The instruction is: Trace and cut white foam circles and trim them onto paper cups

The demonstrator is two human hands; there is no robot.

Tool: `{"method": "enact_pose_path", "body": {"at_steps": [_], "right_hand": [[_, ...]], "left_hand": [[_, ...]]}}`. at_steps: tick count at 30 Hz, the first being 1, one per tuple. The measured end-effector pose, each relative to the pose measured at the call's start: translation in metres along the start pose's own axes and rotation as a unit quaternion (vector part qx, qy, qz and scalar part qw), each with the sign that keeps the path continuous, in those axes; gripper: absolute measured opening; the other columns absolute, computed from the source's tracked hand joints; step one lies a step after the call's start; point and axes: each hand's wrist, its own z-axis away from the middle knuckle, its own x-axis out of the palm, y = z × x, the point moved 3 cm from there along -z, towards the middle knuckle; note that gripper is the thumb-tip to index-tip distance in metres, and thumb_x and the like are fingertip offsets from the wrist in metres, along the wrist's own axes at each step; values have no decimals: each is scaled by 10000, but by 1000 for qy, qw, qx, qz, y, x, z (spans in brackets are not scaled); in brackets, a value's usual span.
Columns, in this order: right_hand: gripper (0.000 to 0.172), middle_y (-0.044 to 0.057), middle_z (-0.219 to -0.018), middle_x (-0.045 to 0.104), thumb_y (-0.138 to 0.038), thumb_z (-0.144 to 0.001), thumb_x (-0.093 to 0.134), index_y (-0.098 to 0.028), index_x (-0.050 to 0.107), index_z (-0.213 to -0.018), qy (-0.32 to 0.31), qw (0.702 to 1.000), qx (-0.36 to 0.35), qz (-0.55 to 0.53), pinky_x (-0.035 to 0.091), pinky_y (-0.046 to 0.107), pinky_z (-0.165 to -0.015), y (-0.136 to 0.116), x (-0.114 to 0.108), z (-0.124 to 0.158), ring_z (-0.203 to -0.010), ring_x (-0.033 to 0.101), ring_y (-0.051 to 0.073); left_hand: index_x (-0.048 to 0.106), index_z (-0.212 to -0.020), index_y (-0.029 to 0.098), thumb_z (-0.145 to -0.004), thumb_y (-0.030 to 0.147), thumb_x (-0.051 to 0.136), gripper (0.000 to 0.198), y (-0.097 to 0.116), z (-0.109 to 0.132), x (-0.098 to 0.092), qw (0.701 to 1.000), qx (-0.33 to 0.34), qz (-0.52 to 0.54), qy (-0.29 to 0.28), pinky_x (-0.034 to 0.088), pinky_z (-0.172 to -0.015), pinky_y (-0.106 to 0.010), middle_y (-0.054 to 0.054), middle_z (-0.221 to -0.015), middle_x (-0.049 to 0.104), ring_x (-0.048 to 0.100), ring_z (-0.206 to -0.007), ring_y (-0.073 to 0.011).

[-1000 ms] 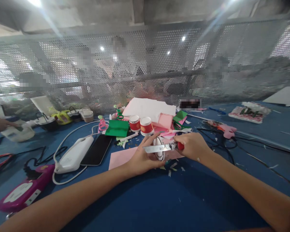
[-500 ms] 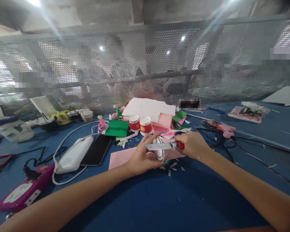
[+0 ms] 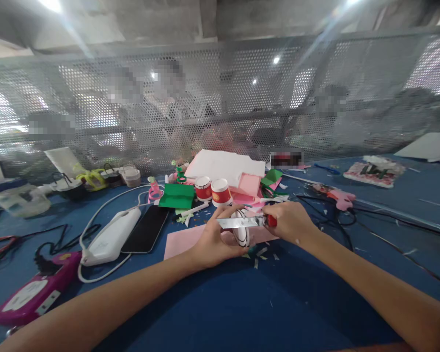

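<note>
Two paper cups, the left cup (image 3: pixel 203 189) and the right cup (image 3: pixel 221 196), stand close together just beyond the pink sheet (image 3: pixel 183 240), red-sided, with white round faces upward; nothing inside them can be seen. Far to the left of the pink sheet sits a clear tub (image 3: pixel 22 201), its contents too blurred to tell. Nearer to the sheet, but well behind it, are a dark pot (image 3: pixel 71 188) with a pale top and a small beige cup (image 3: pixel 131 177).

Both forearms reach in from the near side and converge over the pink sheet. The left hand (image 3: pixel 213 243) curls around a round white piece (image 3: pixel 243 236), thumb on the near side, fingers behind. The right hand (image 3: pixel 291 219) is clenched around the red handle of a knife (image 3: pixel 238 223), its broad silver blade pointing left across the piece; contact between them is unclear.

The round white piece is above the pink sheet, tipped on edge, its face marked with dark curved lines.
</note>
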Motion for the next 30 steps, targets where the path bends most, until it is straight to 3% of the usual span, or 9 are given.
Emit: {"method": "enact_pose_path", "body": {"at_steps": [9, 18, 30], "right_hand": [[229, 58, -761, 724, -240, -689, 499, -191, 699, -789, -37, 999, 1, 3, 236, 259, -537, -4, -1, 0, -737, 642, 200], [190, 58, -656, 685, -230, -639, 478, -187, 659, -677, 10, 999, -34, -14, 221, 261, -527, 4, 5, 0, -640, 600, 180], [188, 59, -680, 685, -256, -660, 491, -181, 659, -697, 2, 1000, -3, -14, 222, 253, -531, 3, 4, 0, -669, 604, 187]], "left_hand": [[449, -1352, 267, -610, 211, 796, 822, 4, 2, 3, 999, 6, 4, -37, 445, -1017, -463, -82, -1232, 507, 519, -1128, -266], [402, -1394, 260, -618, 249, 791, 867, -4, 0, 0, 1000, 9, -25, 14, 387, -1061, -517, -111, -1328, 484, 456, -1229, -309], [435, -1357, 224, -601, 220, 793, 837, -2, -1, -1, 1000, 6, -20, 10, 391, -1060, -458, -100, -1280, 500, 481, -1211, -287]]}}
